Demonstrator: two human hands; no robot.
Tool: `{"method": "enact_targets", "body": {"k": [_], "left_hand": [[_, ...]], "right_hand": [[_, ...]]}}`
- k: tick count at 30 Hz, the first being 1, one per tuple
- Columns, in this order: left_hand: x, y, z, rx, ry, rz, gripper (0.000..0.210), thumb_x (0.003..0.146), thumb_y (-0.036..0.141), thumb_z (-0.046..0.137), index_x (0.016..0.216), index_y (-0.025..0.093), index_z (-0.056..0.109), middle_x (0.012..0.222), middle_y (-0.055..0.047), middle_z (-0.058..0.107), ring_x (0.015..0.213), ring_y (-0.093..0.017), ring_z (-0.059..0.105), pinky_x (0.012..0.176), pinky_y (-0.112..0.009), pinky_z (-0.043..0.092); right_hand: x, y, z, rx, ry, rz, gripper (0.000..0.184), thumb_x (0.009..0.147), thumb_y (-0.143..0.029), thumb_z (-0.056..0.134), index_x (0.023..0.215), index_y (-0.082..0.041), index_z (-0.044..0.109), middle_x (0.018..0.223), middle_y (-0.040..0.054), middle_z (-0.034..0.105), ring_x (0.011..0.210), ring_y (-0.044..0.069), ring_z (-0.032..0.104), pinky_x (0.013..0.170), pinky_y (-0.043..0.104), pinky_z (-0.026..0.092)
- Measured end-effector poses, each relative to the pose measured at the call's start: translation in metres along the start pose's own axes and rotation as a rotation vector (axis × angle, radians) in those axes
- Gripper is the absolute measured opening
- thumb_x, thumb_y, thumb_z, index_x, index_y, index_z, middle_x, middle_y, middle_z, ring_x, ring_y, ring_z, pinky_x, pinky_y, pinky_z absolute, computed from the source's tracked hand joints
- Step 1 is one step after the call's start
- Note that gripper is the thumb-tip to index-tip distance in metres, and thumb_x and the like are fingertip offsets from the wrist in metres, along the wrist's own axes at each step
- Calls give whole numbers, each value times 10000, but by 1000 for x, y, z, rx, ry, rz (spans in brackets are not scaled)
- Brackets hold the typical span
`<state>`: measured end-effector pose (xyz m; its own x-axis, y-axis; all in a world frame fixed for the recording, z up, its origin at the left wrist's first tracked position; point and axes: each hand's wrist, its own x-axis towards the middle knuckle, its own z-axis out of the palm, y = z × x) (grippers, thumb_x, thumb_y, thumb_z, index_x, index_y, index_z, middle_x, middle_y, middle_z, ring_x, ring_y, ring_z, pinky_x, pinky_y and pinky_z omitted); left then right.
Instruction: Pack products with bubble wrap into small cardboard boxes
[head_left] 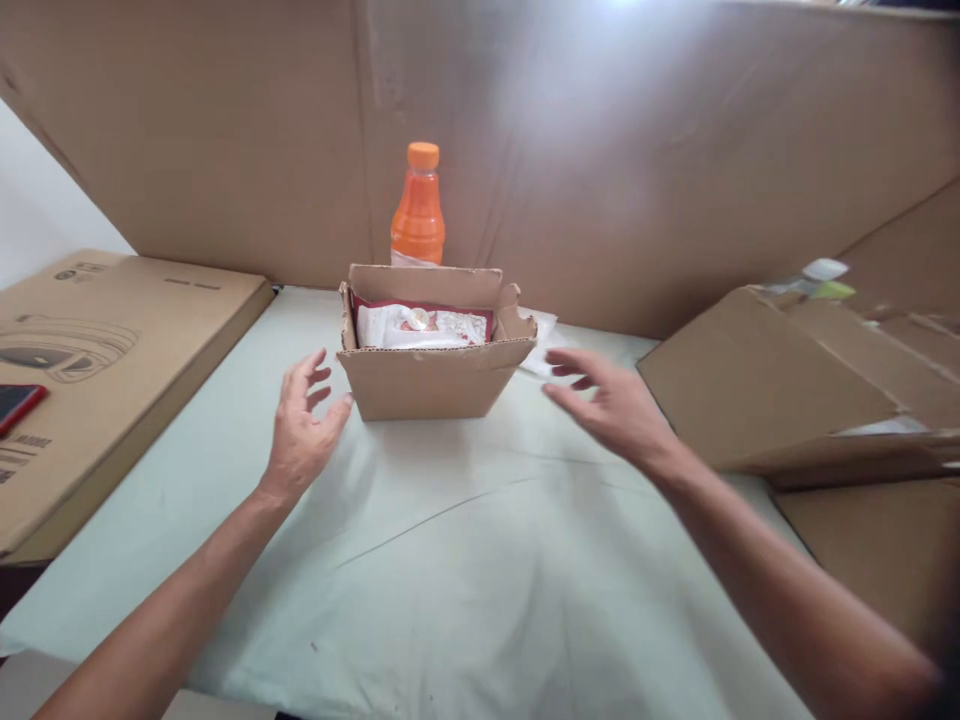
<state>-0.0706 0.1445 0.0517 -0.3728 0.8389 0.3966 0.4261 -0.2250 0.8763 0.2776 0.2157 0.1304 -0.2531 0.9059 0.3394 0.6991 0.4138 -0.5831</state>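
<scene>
A small cardboard box [424, 385] stands upright with its top flaps up, near the middle of the cloth-covered table. Inside it lie a white printed packet [420, 328] and something dark red [480, 315] behind that. To the box's left is my left hand [306, 425], fingers apart and curved, holding nothing. My right hand [604, 400] hovers off the box's right side, also with its fingers apart and nothing in it. Behind the box rises an orange bottle [418, 215] with an orange cap, its lower part hidden.
A pale green cloth [465, 580] covers the table. On the left lies a large flat carton [135, 370] with a red-edged phone-like object [19, 405] on it. Open cardboard boxes [765, 385] stand at right. Clear plastic [541, 345] lies behind the small box. Tall cardboard [600, 180] walls the back.
</scene>
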Motion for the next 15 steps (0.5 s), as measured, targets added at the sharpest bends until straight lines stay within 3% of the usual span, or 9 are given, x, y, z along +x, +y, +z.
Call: {"method": "enact_targets", "body": {"k": [2, 5, 7, 9, 12, 15], "left_hand": [[2, -2, 17, -103, -51, -97, 605, 792, 304, 706, 1364, 223, 530, 1410, -123, 564, 1269, -270, 588, 1002, -451, 572], [0, 6, 44, -200, -62, -147, 603, 751, 271, 696, 1327, 194, 536, 1316, -122, 623, 1275, -279, 583, 990, -433, 578], [-11, 16, 58, -233, -77, -163, 608, 750, 252, 686, 1336, 189, 539, 1308, -121, 635, 1277, -282, 592, 1011, -436, 569], [-32, 27, 65, -262, -155, -173, 602, 775, 249, 675, 1361, 193, 546, 1342, -121, 632, 1287, -279, 598, 1050, -441, 552], [-74, 41, 54, -292, -320, -196, 598, 832, 281, 678, 1413, 242, 545, 1447, -98, 590, 1292, -257, 610, 1094, -421, 532], [-107, 38, 13, -224, -320, -283, 524, 847, 353, 724, 1347, 263, 597, 1411, -71, 624, 1206, -241, 667, 1041, -383, 571]], "right_hand": [[2, 7, 38, 134, -99, 46, 540, 792, -362, 671, 1308, -213, 621, 1289, 106, 713, 1068, 285, 711, 769, 397, 602], [8, 5, 73, 269, -98, 146, 542, 781, -315, 634, 1303, -180, 586, 1247, 114, 720, 1077, 287, 699, 771, 384, 600], [-5, 7, 70, 265, -39, 212, 457, 783, -323, 632, 1213, -170, 610, 1134, 107, 746, 962, 281, 714, 763, 398, 595], [-37, 14, 53, 219, 20, 264, 372, 801, -382, 655, 1108, -174, 628, 1050, 103, 752, 820, 261, 713, 721, 401, 589], [-103, 14, 27, 194, 127, 340, 365, 840, -477, 678, 1050, -184, 618, 995, 106, 742, 728, 241, 704, 621, 368, 577], [-154, -12, 29, 256, 141, 291, 341, 885, -429, 672, 1133, -202, 616, 1022, 95, 723, 764, 220, 699, 586, 326, 574]]}}
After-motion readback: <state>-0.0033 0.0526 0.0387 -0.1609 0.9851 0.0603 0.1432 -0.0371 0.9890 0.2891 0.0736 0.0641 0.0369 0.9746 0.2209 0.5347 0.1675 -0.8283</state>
